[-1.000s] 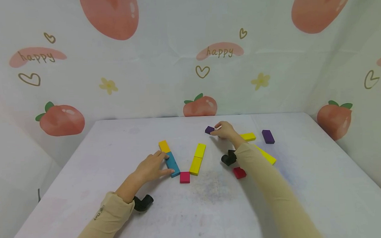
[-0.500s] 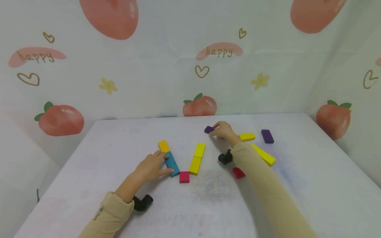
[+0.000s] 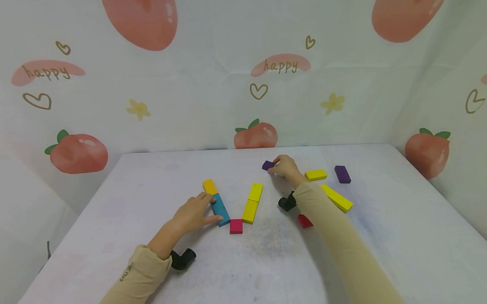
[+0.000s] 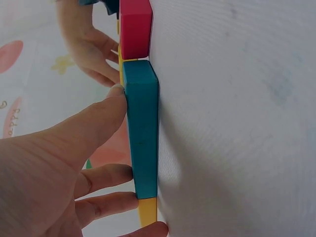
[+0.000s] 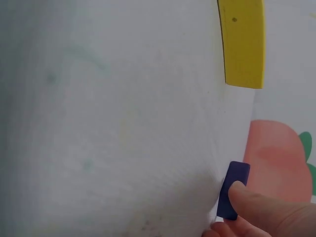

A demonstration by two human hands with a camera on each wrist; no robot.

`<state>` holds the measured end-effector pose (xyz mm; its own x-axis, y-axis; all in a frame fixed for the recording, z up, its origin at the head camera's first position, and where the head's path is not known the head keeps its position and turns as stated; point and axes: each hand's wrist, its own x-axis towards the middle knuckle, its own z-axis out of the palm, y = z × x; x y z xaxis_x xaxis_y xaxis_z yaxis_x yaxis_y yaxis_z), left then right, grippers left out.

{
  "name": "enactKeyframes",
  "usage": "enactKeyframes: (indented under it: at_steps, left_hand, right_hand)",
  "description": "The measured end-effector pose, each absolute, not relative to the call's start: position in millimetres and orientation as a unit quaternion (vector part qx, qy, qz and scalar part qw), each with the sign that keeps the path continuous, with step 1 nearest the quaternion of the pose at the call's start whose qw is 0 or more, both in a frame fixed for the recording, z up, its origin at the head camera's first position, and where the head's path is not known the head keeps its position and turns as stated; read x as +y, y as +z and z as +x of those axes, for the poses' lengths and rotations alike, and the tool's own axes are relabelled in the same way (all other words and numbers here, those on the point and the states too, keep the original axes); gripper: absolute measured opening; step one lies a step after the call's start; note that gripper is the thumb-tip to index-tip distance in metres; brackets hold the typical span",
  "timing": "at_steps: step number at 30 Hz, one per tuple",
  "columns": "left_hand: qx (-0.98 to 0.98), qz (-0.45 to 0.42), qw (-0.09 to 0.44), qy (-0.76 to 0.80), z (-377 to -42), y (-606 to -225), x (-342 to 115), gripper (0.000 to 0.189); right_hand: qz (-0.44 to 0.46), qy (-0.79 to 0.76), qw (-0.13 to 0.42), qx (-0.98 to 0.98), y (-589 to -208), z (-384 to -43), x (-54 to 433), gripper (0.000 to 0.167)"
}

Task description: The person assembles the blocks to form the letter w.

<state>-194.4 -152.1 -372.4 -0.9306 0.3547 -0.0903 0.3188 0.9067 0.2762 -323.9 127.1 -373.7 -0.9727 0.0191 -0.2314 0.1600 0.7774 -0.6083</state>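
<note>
My left hand [image 3: 193,213] rests against a long blue block [image 3: 220,211], thumb near its front end and fingers spread toward its back end. In the left wrist view, the thumb and fingertips lie along one side of that blue block [image 4: 143,138]. An orange block [image 3: 210,186] abuts it behind, and a red block [image 3: 236,227] sits just off its front corner. Two yellow blocks [image 3: 253,201] run end to end on the other side of the red one. Farther back, my right hand [image 3: 285,167] pinches a small purple block [image 5: 234,190] between thumb and fingers.
Right of the right hand lie a short yellow block [image 3: 315,175], a long yellow block [image 3: 337,198] and another purple block [image 3: 342,174]. A second red block [image 3: 305,221] is partly hidden by the right sleeve [image 3: 330,225]. Black fittings [image 3: 184,259] stick out at both wrists.
The right forearm has shifted slightly left, uncovering more of the yellow blocks beside it. Its hand stays at the purple block. The left hand keeps its place on the blue block.
</note>
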Motion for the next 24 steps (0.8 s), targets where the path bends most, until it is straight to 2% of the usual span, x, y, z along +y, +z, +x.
enactKeyframes:
  at_steps: [8, 17, 24]
  left_hand:
    - [0.974, 0.172, 0.070, 0.128, -195, -372, -152, 0.059]
    - [0.974, 0.175, 0.067, 0.129, -194, -371, -152, 0.058]
    - [0.974, 0.173, 0.070, 0.127, -195, -371, -152, 0.059]
  right_hand:
    - [0.042, -0.325, 0.101, 0.939, -372, -320, 131, 0.043]
    - [-0.026, -0.330, 0.068, 0.941, -368, -310, 142, 0.043]
    - [-0.048, -0.335, 0.071, 0.938, -362, -304, 148, 0.042]
